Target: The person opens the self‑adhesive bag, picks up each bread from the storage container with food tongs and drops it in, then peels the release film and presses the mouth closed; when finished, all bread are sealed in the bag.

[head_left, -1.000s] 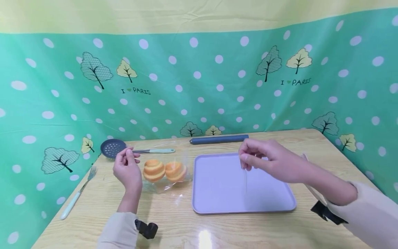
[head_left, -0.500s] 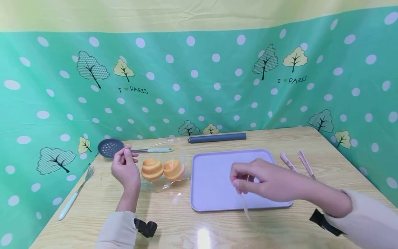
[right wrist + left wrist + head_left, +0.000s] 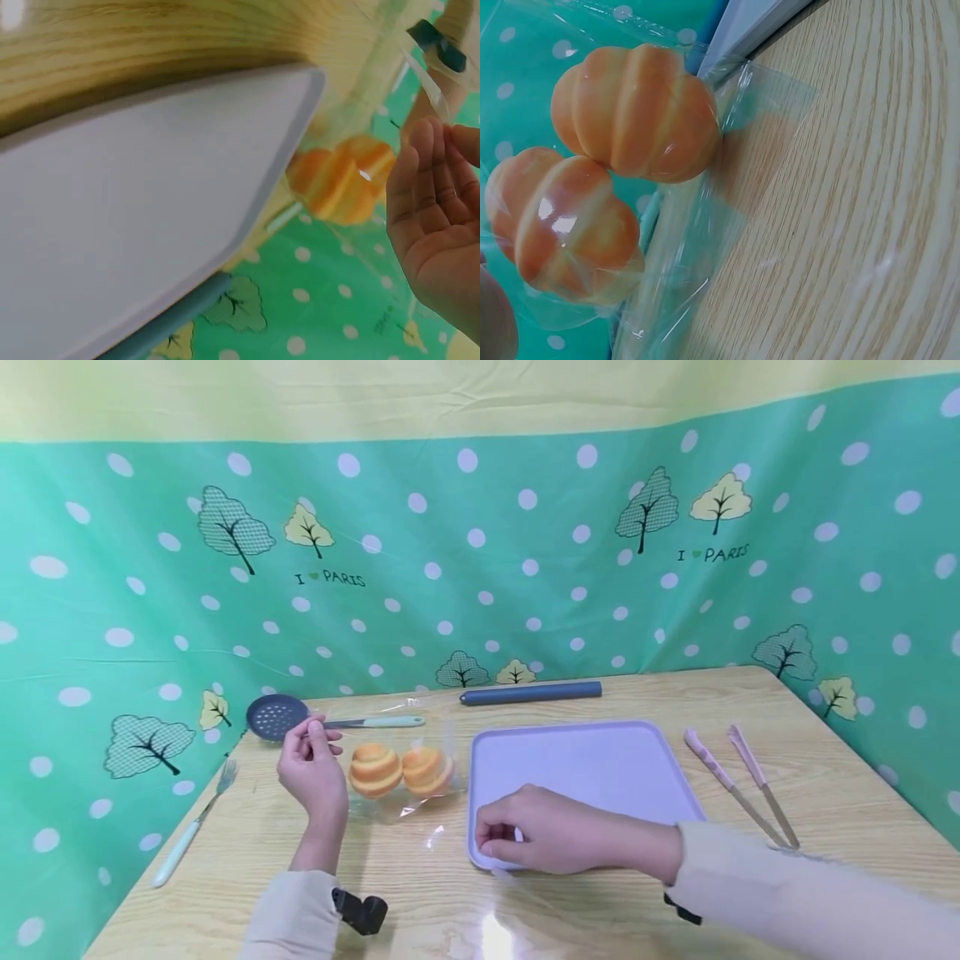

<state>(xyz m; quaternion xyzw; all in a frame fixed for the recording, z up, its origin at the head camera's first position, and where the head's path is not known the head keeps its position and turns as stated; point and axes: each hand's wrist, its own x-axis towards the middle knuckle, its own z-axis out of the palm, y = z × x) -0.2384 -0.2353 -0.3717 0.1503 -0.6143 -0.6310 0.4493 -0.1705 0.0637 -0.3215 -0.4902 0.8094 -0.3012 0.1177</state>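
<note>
My left hand (image 3: pixel 313 772) pinches the upper edge of a clear plastic bag (image 3: pixel 769 97), left of the tray. Two orange-brown bread rolls (image 3: pixel 375 770) lie side by side inside the bag, seen close up in the left wrist view. Over the front-left part of the lilac tray (image 3: pixel 585 760), my right hand (image 3: pixel 547 831) has its thumb and fingertips together. They pinch a thin, pale, see-through strip (image 3: pixel 435 94), which hangs toward the table's front. In the head view this strip is faint and blurred.
A dark slotted spoon (image 3: pixel 276 717) lies behind my left hand, and a fork (image 3: pixel 197 820) lies at the far left. Behind the tray is a dark blue rod (image 3: pixel 531 693). Pink-handled tongs or two utensils (image 3: pixel 742 781) lie right of the tray. A patterned curtain (image 3: pixel 480 552) stands behind.
My right hand has moved left and nearer across the tray, carrying the pale strip. The pink-handled utensils have come out from behind the right arm. My left hand stays nearly still with the bag.
</note>
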